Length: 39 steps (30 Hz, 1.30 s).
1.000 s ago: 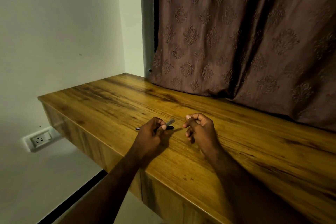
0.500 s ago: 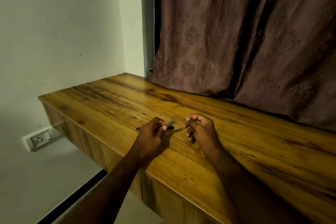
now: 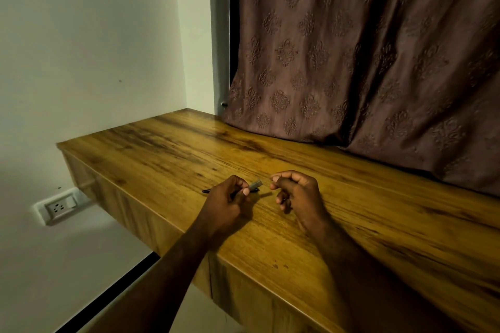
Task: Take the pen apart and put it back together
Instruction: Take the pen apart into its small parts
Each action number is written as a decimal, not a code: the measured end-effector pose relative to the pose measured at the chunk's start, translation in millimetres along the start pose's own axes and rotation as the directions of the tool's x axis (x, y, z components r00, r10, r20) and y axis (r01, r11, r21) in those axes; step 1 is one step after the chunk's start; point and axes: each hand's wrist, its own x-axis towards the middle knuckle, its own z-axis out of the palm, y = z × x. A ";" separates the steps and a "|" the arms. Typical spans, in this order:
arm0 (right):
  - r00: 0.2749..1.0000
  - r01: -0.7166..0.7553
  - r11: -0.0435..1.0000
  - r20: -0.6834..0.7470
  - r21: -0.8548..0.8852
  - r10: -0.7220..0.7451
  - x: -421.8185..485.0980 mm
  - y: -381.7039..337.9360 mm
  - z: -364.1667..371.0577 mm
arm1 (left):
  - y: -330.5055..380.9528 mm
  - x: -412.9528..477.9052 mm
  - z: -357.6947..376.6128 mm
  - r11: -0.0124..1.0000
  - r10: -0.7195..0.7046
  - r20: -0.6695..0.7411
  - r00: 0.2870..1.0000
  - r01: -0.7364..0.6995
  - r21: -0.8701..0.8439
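My left hand (image 3: 230, 199) pinches a short grey, see-through pen barrel (image 3: 255, 184) whose free end points up and to the right. Behind that hand a thin dark pen part (image 3: 207, 191) lies flat on the wooden desk (image 3: 167, 159), its middle hidden by my fingers. My right hand (image 3: 295, 194) hovers just to the right of the barrel, a small gap apart, with its fingers curled and thumb pressed against forefinger. No part shows between those fingertips.
A brown patterned curtain (image 3: 351, 62) hangs along the desk's back edge. The desk's left end meets a white wall, with a wall socket (image 3: 58, 208) below it. The near desk edge runs diagonally under my forearms.
Both hands stay almost still; the barrel in my left hand and the dark part on the desk keep their places.
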 end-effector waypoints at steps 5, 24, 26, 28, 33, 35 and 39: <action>1.000 0.001 1.000 0.008 -0.007 -0.001 0.7 0.9 1.9 | -1.1 -2.7 0.6 0.999 0.031 0.063 0.998 -0.033 0.032; 0.970 0.013 1.000 -0.244 -0.009 -0.015 18.2 -5.9 -33.3 | -3.4 0.9 -0.2 0.993 0.046 -0.068 0.997 -0.038 0.115; 0.951 0.035 0.995 -0.303 -0.096 -0.063 22.3 -3.4 -40.1 | -5.0 2.3 -0.4 0.990 0.057 -0.083 0.995 -0.046 0.132; 0.922 0.029 0.975 -0.370 -0.221 -0.111 27.2 2.6 -49.0 | -5.1 2.8 -0.1 0.989 0.066 -0.089 0.994 -0.054 0.136; 0.892 -0.041 0.887 -0.417 -0.459 -0.175 38.4 19.4 -61.6 | -6.9 1.8 0.3 0.991 0.065 -0.105 0.992 -0.051 0.126; 0.890 -0.054 0.825 -0.401 -0.563 -0.216 39.7 20.1 -60.8 | -7.5 2.7 -0.4 0.990 0.063 -0.104 0.993 -0.049 0.136; 0.893 -0.156 0.601 -0.372 -0.784 -0.254 32.2 14.1 -59.3 | -3.5 0.9 0.1 0.993 0.050 -0.103 0.993 -0.038 0.113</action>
